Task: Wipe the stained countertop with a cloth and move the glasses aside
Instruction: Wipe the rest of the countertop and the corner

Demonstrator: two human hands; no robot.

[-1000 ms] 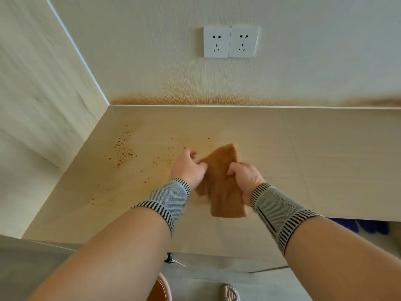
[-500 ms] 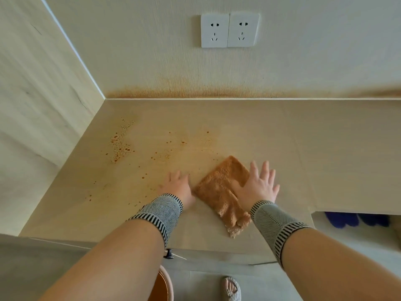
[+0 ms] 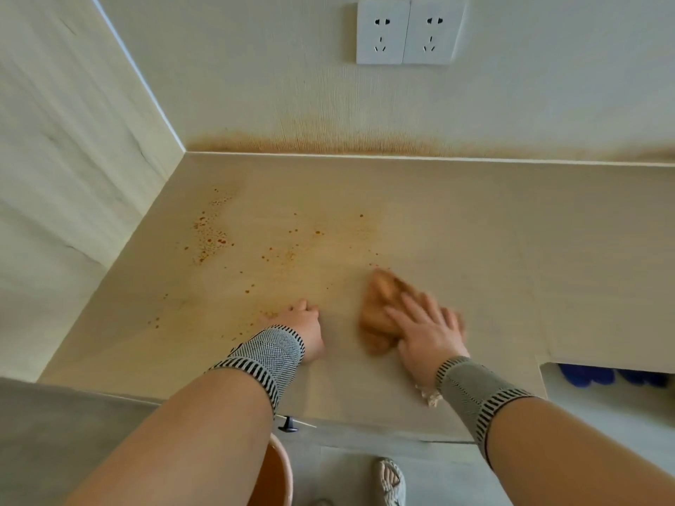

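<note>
The beige countertop (image 3: 475, 231) carries orange-brown stain specks (image 3: 212, 233) across its left and middle. An orange-brown cloth (image 3: 376, 312) lies bunched on the counter near the front, blurred by motion. My right hand (image 3: 425, 332) presses flat on the cloth's right part with fingers spread; a frayed cloth corner sticks out beneath that wrist. My left hand (image 3: 305, 330) rests on the bare counter just left of the cloth, holding nothing, fingers loosely bent. No glasses are in view.
A side wall (image 3: 73, 177) closes the counter on the left. The back wall has a brown stain band (image 3: 328, 146) along its base and two sockets (image 3: 409, 31). Below the front edge are an orange basin (image 3: 274, 469), a slippered foot (image 3: 391, 482) and blue items (image 3: 584, 374).
Both hands brought the cloth down onto the counter. The left hand let go and rests beside it; the right hand now slides the bunched cloth under its palm.
</note>
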